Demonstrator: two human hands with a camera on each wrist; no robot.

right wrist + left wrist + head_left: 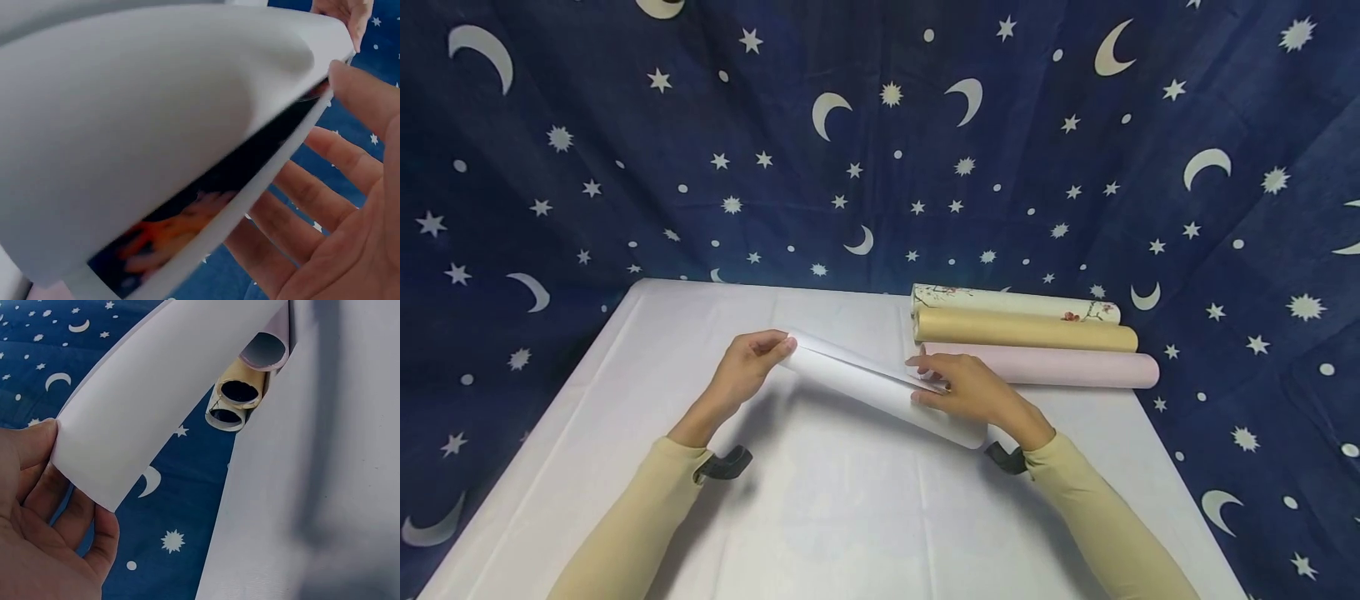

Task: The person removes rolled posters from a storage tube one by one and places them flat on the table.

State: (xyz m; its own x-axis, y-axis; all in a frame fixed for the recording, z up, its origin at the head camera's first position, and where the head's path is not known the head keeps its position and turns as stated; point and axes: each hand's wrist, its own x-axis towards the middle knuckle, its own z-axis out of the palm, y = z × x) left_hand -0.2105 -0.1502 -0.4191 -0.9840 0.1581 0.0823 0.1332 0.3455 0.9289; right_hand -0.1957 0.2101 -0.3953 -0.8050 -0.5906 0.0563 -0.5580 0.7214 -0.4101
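Observation:
A sheet rolled into a loose tube, a poster (865, 385) with a plain white outer side, is held slanting over the table. My left hand (741, 372) pinches its far left end between thumb and fingers, also seen in the left wrist view, where the fingers (75, 512) lie under the corner. Toward the lower right end, my right hand (976, 393) has its thumb at the edge of the long slit and its fingers on the back layer. Through this slit, the right wrist view shows a dark printed picture (187, 222) with orange patches inside.
Behind the right hand, rolls lie side by side on the white-covered table (850, 533): a pink roll (1067, 367), a gold roll (1030, 330) and a white roll with flowering branches (1015, 303). A blue cloth (775, 225) with moons and stars hangs behind the table.

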